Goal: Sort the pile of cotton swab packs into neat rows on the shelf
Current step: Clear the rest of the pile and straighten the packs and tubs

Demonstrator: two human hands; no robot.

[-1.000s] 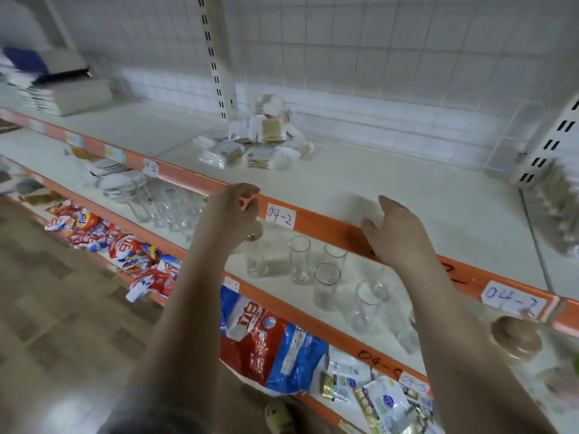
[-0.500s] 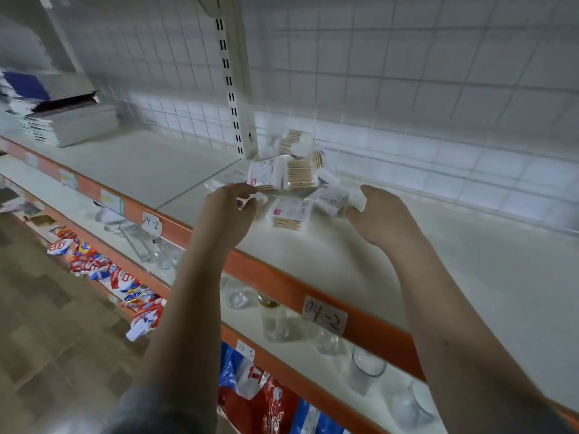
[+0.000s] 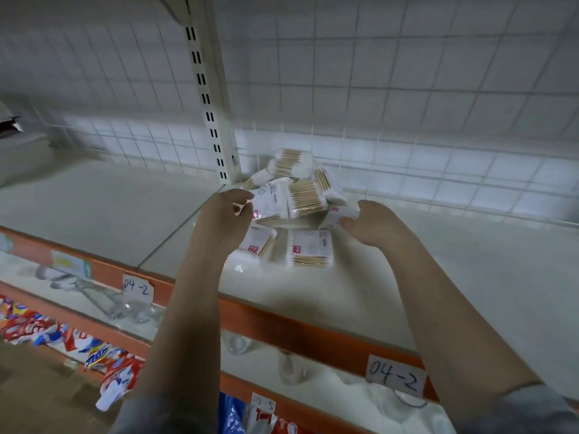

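Hands reach into your cotton swab pile (image 3: 294, 195) on the shelf (image 3: 344, 296): your left hand (image 3: 224, 214) pinches one pack (image 3: 269, 203), your right hand (image 3: 371, 225) grips another pack (image 3: 340, 214).

A white wire-grid back panel (image 3: 391, 98) rises behind the pale shelf (image 3: 103, 214), split by a slotted cream upright (image 3: 208, 98). The shelf's orange front edge (image 3: 282, 327) bears handwritten "04-2" labels (image 3: 138, 286). Below, a lower shelf holds clear glasses (image 3: 125, 308), and colourful snack bags (image 3: 103, 355) lie lower still. Dim light; a brownish floor (image 3: 37, 396).
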